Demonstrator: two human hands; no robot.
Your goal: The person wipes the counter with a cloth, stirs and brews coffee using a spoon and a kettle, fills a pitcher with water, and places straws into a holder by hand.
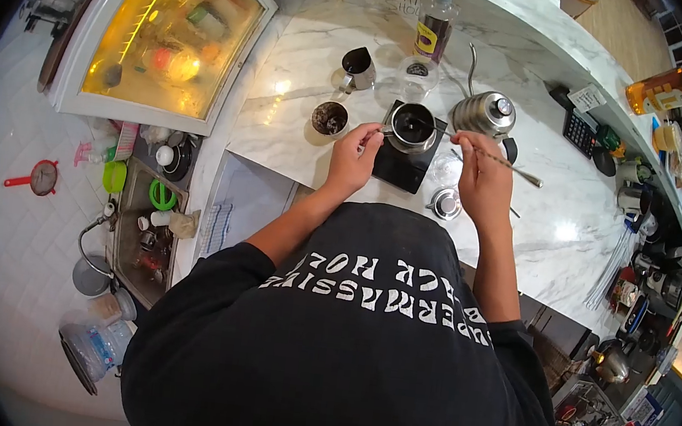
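My left hand is closed on the handle of a metal cup holding dark liquid. The cup stands on a flat black scale. In my right hand, the fingers pinch a long twisted bar spoon, its far end reaching over the cup. A steel gooseneck kettle is just beyond my right hand. Left of the scale are a small metal pitcher and a cup with dark grounds. Near my right wrist lies a small round metal piece.
A labelled plastic bottle stands at the back of the marble counter. On the left are a glass-door cabinet and a sink. A calculator and assorted bar equipment line the right side.
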